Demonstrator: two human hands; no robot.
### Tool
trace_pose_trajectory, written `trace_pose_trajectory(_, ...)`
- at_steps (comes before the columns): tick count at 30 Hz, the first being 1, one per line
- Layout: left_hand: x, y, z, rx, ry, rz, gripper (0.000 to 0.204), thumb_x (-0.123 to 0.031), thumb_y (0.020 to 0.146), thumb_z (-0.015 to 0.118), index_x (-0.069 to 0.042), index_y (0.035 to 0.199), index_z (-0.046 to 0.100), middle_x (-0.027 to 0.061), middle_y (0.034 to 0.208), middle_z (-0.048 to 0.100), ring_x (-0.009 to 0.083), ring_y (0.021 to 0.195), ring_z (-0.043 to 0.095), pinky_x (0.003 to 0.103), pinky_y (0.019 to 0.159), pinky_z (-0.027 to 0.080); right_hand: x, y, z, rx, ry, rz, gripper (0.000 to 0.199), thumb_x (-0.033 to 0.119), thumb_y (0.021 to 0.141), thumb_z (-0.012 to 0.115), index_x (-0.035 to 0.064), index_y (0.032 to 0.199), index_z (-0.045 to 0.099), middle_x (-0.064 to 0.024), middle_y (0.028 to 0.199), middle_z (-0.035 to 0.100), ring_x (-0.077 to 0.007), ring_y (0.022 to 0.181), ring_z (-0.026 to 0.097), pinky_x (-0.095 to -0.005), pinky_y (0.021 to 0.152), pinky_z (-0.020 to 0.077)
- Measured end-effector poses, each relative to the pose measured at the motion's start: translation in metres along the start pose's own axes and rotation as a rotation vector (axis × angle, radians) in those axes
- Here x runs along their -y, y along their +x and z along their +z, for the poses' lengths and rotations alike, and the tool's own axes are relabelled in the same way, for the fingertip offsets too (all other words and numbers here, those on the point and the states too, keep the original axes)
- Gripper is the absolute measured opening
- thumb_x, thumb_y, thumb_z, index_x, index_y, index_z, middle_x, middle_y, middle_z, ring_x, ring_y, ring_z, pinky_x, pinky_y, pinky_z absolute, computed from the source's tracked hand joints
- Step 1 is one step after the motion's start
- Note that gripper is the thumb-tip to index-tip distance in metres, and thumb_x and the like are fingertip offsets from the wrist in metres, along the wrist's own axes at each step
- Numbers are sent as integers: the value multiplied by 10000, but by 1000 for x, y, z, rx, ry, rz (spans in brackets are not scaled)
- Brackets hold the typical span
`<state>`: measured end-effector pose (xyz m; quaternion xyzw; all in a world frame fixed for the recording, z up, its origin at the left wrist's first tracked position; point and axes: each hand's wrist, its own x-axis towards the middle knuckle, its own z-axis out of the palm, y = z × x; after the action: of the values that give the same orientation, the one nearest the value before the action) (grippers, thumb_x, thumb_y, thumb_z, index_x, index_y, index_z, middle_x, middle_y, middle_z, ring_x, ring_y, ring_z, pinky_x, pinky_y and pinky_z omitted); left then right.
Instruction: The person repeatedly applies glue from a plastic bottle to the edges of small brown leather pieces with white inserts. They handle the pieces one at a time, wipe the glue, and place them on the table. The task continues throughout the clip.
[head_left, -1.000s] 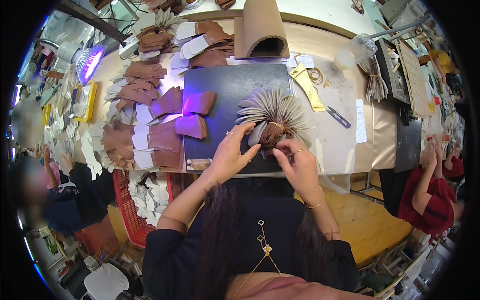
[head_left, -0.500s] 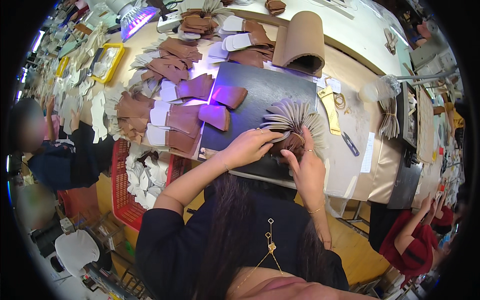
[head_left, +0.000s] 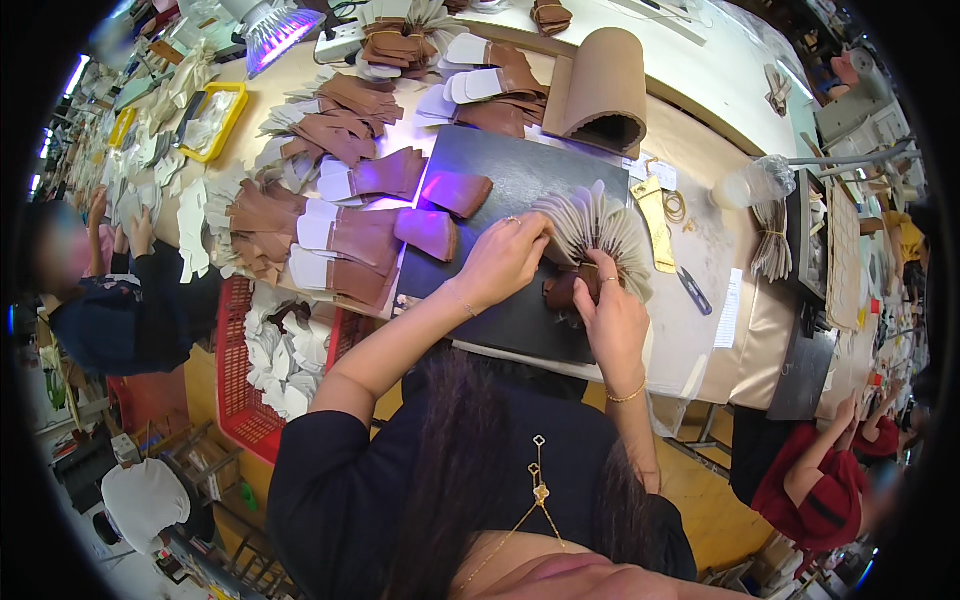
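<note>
Brown leather pieces fanned out with pale lining tabs, the fanned stack [head_left: 592, 228], sit on a dark cutting mat [head_left: 520, 180] near the middle of the surface [head_left: 700, 230]. Left hand [head_left: 500, 262] rests on the fan's left edge, fingers [head_left: 532, 232] curled and pressing the pale tabs down, nothing lifted. Right hand [head_left: 612, 318] pinches the brown base of the fan, fingers closed around it near the mat's lower right.

Risk: the fan looks loosely held; if the right-hand pinch slackens, the tabs could slide and lose their order. The left fingers pushing sideways could bend the thin tabs.

Nearby: loose brown pieces [head_left: 345, 240] piled left of the mat, a cardboard roll [head_left: 600, 85] beyond it, small scissors [head_left: 694, 290] to the right, well apart, and a red basket [head_left: 235, 380] of white cutouts below the surface edge. Another person's hands work at the far left.
</note>
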<state>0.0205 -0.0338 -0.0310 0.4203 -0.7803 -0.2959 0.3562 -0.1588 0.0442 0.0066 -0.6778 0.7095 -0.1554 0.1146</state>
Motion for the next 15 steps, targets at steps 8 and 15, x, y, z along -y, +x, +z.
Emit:
trace_pose_trajectory(8, -26, 7, -18, -40, -9, 29, 212, -144, 803, 766, -33, 936, 644, 124, 1018, 559, 301, 922, 576, 385, 799, 476, -21, 19, -53, 100, 276, 168, 340, 253, 875, 631, 178, 1206, 612, -141, 658, 640, -293, 576, 642, -375, 559, 491)
trace_pose_trajectory(15, -37, 12, -60, -219, -84, -46, 272, -124, 799, 766, -35, 1034, 661, 123, 1021, 572, 289, 956, 576, 366, 849, 471, -45, 118, -119, -227, 342, 98, 335, 297, 889, 610, 130, 1176, 653, -88, 630, 583, -127, 553, 517, -298, 553, 426)
